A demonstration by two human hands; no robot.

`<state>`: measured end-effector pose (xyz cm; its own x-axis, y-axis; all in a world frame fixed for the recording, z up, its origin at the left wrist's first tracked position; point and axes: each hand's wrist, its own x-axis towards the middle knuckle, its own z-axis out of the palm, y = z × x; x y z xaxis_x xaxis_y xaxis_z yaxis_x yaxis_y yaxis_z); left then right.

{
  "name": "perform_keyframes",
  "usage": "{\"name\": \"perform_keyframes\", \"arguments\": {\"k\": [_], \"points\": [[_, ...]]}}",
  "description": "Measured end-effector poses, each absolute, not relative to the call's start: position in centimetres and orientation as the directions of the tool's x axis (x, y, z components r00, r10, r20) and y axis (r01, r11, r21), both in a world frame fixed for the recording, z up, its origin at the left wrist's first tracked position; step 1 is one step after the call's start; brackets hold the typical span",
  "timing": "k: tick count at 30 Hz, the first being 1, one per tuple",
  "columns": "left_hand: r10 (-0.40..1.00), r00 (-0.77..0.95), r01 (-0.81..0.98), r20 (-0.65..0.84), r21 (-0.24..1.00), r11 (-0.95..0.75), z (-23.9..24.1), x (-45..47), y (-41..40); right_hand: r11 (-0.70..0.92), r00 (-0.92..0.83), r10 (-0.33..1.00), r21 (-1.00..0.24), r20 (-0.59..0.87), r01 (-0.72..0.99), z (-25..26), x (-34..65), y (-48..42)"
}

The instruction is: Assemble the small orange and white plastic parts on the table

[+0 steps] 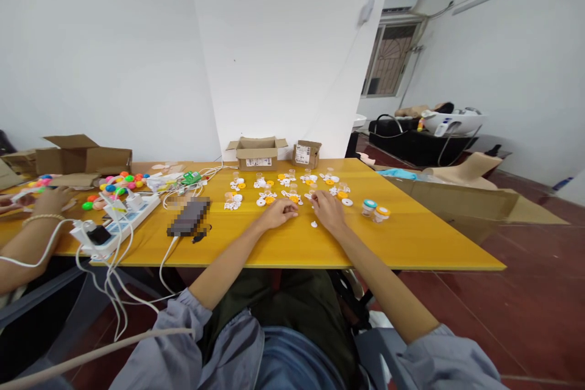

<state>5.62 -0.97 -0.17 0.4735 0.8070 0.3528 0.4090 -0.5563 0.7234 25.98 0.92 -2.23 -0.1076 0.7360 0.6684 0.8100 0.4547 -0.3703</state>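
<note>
Bare yellow wooden tabletop (411,244) at near edge & right = free. Scattered small white/orange plastic parts (283,189) block ahead; white power strip w/ cables (119,219) crowds left.

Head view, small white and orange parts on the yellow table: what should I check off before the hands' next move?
1. Both hands in view, left hand and right hand on the table: ok.
2. What the left fingers hold: cannot tell, too small.
3. Rows of small parts lie just beyond both hands: ok.
4. One loose white piece near the right hand, away from the edge: ok.
5. The two lidded jars upright, apart from the right hand: ok.
</note>
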Motion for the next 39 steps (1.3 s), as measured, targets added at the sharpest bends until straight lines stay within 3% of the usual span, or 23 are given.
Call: {"name": "perform_keyframes", "arguments": {"k": [5, 15, 20, 25, 39], "points": [[0.798, 0.485, 0.417, 0.358, 0.708, -0.570, -0.1, 5.6, -1.1, 0.442, -0.153, 0.764, -0.336, 0.627, 0.831, -2.2, 26.0, 1.1], [0.796, 0.482, 0.441, 0.367, 0.683, -0.582, -0.3, 5.6, -1.0, 0.485, -0.098, 0.723, -0.401, 0.684, 0.777, -1.7, 27.0, -1.7], [0.788, 0.497, 0.442, 0.363, 0.675, -0.590, -0.2, 5.5, -1.2, 0.507, -0.258, 0.797, -0.372, 0.546, 0.778, -1.8, 27.2, -3.8], [0.787, 0.496, 0.453, 0.367, 0.663, -0.596, -0.1, 5.5, -1.2, 0.527, -0.334, 0.786, -0.281, 0.521, 0.802, -1.8, 27.1, -3.9], [0.788, 0.508, 0.498, 0.348, 0.627, -0.598, 0.2, 5.6, -1.4, 0.247, -0.199, 0.923, -0.111, 0.329, 0.963, 0.6, 26.0, -2.9]]}}
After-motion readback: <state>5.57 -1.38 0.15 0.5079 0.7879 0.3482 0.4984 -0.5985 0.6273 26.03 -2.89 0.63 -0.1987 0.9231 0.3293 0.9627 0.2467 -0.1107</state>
